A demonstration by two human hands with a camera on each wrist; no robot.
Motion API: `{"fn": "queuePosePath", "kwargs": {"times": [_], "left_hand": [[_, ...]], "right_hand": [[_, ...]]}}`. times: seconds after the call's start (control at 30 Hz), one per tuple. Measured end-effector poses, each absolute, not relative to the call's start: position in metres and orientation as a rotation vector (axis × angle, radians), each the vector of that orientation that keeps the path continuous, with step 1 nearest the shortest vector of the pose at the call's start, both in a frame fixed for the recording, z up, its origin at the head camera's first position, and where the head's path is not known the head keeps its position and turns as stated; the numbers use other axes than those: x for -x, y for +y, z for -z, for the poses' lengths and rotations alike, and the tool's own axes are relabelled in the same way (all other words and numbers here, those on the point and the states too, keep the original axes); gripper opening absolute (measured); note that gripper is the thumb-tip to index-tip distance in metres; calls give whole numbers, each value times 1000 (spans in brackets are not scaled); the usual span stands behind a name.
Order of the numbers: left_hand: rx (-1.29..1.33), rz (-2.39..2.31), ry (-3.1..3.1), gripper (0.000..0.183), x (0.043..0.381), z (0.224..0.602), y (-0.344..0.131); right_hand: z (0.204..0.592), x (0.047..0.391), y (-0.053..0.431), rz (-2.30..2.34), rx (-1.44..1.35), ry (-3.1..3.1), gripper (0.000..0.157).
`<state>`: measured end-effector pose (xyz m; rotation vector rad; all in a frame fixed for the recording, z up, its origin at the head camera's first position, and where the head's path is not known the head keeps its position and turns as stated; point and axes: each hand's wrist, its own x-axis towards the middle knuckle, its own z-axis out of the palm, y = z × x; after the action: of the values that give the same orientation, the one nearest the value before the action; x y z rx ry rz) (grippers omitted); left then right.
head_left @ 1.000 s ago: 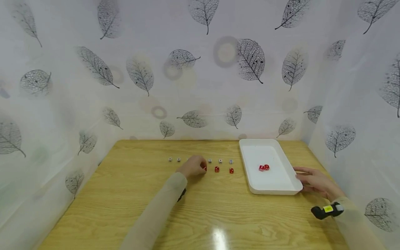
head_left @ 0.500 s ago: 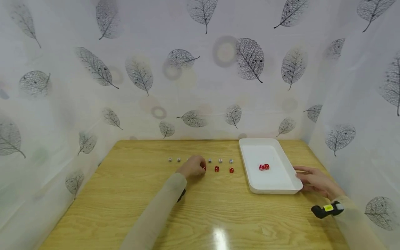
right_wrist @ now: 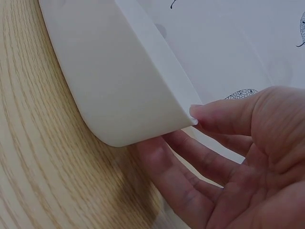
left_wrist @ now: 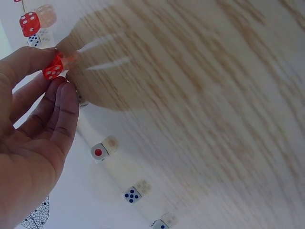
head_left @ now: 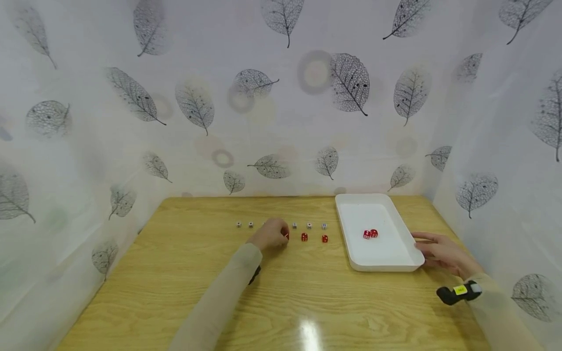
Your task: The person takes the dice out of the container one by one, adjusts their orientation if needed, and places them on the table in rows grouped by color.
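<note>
My left hand pinches a translucent red die with white pips between thumb and fingertips, down at the table. To its right on the wood stand two more red dice, one nearer and one farther off. At the right, my right hand holds the near right side of a shallow white tray. In the right wrist view its thumb lies on the tray's rim, with fingers against the underside. Two red dice lie together inside the tray.
Behind the red dice runs a row of several small white dice, partly hidden by my left hand. The wooden table meets leaf-patterned curtains at the back and both sides. The tray stands near the table's right edge.
</note>
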<state>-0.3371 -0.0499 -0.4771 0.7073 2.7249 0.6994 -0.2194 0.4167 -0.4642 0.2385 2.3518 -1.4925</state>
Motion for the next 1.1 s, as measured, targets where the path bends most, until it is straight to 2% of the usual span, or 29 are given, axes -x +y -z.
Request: {"fn": "queuePosePath", "kwargs": {"times": [0.13,0.4,0.6,0.8,1.1], "left_hand": [[-706,-681,2721,4,338,476,-50],[-697,-679,2688,12,333,464,-51],[-700,-768,2729,28,331,457,-49],[-791,-795,2800,12,334,451,-36],[-910,-789,2807,10,331,451,-8]], "right_hand": [[463,220,416,1497,-234,2351,70],[461,219,416,1473,-207,2362,71],[462,219,416,1475,-231,2355,70],[461,217,417,1456,-207,2371,71],[461,217,417,1450,-210,2370,71]]}}
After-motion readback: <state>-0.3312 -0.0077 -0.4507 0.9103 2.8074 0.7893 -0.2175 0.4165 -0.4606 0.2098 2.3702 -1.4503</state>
